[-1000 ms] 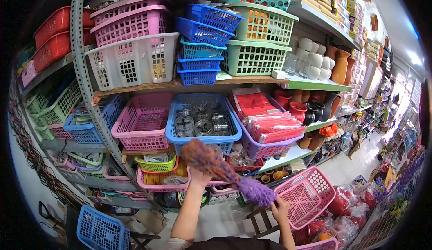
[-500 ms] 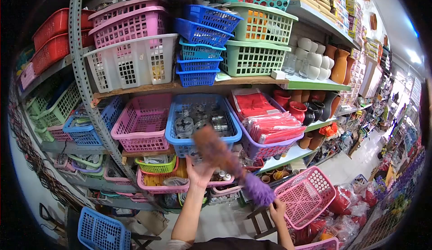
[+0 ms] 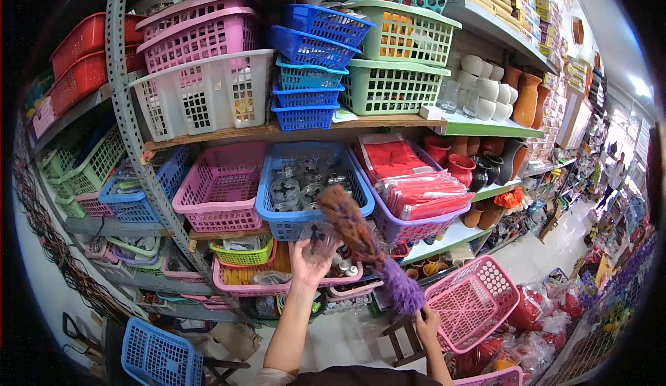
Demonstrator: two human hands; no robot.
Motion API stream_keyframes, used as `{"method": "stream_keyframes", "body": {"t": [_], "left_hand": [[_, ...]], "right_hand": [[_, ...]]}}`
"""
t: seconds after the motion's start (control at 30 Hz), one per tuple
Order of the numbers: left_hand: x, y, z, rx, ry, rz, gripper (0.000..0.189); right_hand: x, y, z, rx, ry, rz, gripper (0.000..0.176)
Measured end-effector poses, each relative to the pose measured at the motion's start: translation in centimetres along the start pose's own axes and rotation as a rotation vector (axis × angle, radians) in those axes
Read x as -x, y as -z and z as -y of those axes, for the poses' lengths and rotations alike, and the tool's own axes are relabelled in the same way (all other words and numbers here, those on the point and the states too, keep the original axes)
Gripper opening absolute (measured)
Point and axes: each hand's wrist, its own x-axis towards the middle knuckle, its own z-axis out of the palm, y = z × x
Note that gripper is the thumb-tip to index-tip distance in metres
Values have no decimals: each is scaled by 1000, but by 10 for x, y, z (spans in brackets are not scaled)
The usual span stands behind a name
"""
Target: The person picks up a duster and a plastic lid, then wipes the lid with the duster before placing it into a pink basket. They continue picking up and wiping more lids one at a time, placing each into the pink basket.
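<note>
My left hand (image 3: 309,268) grips a clear, round glass jar (image 3: 320,239), held just below the front of the blue basket (image 3: 277,216). A fluffy duster (image 3: 357,230), brown at its far end and purple near me, slants up from my right hand (image 3: 427,325). My right fingers are closed around its near end, where the handle is hidden. The duster's brown tip is beside the jar and overlaps the blue basket's front right rim in view. Several similar clear glass containers (image 3: 286,193) sit inside that basket.
Left of the blue basket stands a pink basket (image 3: 222,218); right of it, a purple basket (image 3: 399,230) of red packets. Stacked baskets (image 3: 201,98) fill the shelf above. A pink basket (image 3: 461,303) is by my right hand, and a blue basket (image 3: 161,351) stands low at left.
The duster's brown end has swung right and slightly down, away from in front of the blue basket. The jar in my left hand is now plainly visible.
</note>
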Motion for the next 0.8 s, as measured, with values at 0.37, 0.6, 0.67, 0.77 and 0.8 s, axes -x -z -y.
{"method": "stream_keyframes", "body": {"t": [0.37, 0.6, 0.67, 0.77, 0.8], "left_hand": [[14, 1, -1, -60, 110, -83, 23], [24, 5, -7, -86, 134, -41, 20], [29, 9, -7, -106, 144, -11, 22], [33, 7, -2, -65, 76, -39, 27], [33, 5, -3, -78, 109, 3, 28]], "right_hand": [[-15, 8, -2, -162, -45, 22, 15], [-28, 8, -3, -117, -44, 109, 15], [-32, 6, -3, -174, -77, 87, 15], [-34, 13, -5, -125, 128, 147, 14], [-37, 14, 1, -187, 67, 146, 15]]}}
